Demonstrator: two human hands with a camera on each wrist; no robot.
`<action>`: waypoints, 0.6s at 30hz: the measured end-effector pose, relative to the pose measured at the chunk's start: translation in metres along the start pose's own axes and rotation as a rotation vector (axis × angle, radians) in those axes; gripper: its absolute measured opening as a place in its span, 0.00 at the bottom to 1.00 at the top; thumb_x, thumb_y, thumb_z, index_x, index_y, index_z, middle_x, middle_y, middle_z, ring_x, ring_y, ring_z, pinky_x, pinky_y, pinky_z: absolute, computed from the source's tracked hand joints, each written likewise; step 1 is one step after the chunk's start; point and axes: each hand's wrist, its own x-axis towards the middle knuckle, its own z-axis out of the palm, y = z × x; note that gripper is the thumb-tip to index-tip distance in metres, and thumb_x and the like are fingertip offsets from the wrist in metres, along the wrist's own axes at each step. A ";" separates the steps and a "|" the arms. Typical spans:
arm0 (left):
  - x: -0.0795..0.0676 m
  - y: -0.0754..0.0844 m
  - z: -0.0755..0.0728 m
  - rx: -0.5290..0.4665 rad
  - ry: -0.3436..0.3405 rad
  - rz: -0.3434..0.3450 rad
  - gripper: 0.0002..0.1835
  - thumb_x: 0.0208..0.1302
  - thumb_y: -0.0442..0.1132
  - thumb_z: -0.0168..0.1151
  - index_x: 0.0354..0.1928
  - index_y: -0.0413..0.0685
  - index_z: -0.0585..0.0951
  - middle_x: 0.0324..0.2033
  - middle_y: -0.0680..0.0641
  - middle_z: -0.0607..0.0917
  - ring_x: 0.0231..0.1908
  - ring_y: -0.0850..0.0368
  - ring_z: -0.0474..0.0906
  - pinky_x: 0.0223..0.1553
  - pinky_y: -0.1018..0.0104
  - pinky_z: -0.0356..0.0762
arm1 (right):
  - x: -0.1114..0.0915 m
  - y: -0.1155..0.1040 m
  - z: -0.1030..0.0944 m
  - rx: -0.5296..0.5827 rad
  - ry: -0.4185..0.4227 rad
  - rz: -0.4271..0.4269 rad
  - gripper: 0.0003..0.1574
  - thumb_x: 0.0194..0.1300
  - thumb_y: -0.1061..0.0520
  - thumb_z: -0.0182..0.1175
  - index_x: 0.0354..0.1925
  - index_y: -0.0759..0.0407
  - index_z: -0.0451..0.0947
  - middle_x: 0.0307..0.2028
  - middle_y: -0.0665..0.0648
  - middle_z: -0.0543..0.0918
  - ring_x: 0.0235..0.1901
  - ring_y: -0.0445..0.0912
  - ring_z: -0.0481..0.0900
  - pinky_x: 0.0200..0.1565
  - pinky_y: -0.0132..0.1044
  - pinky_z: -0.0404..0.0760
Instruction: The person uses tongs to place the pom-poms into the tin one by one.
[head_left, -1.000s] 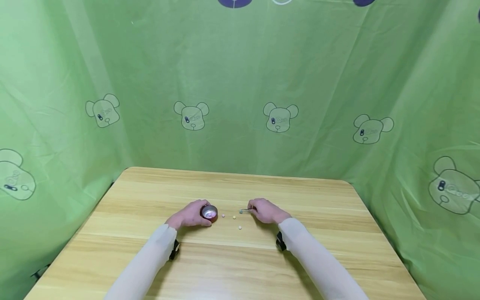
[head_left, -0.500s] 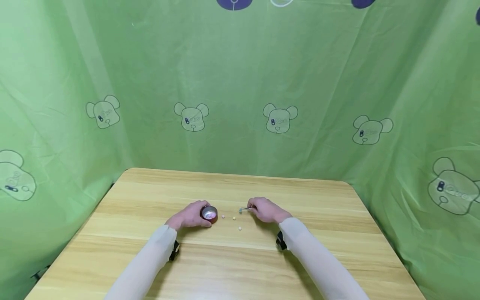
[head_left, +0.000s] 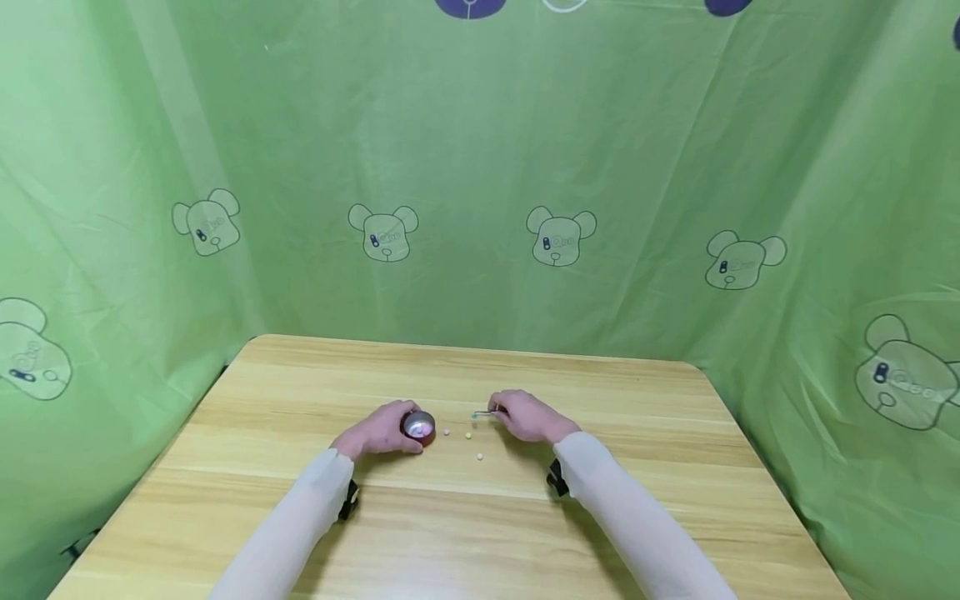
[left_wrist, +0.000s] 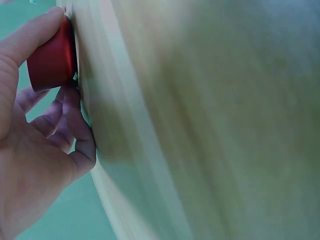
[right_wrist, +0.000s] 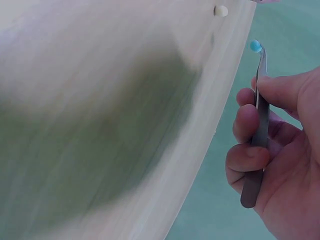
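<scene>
Head view, left hand: the left hand curves round a small red cup, thumb on the near side, fingers on the far side; the cup stands upright on the wooden table.
Head view, inside the cup: pink beads show against a silvery inner surface (too small to count).
Head view, right hand: the right hand pinches metal tweezers, their tip toward the cup, with a blue bead at that tip.
Head view, loose beads: a pink bead lies just beside the cup, a yellow bead farther right, a white bead nearer the person.
Head view, surroundings: a green curtain printed with bear heads hangs behind the table.
Left wrist view, red cup: its smooth side sits between thumb and fingers, its base at the tabletop.
Right wrist view, tweezers: thumb and fingers close round the grey shanks; the bent tip holds the blue bead clear of the tabletop.
Right wrist view, table: a pale bead rests near the top.
</scene>
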 end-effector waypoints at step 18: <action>0.001 -0.001 0.001 0.003 -0.006 0.001 0.27 0.46 0.41 0.76 0.48 0.44 0.74 0.43 0.48 0.79 0.45 0.52 0.74 0.50 0.52 0.70 | 0.018 -0.025 -0.010 0.008 0.008 -0.057 0.07 0.70 0.61 0.51 0.41 0.57 0.77 0.35 0.51 0.79 0.35 0.42 0.75 0.43 0.39 0.76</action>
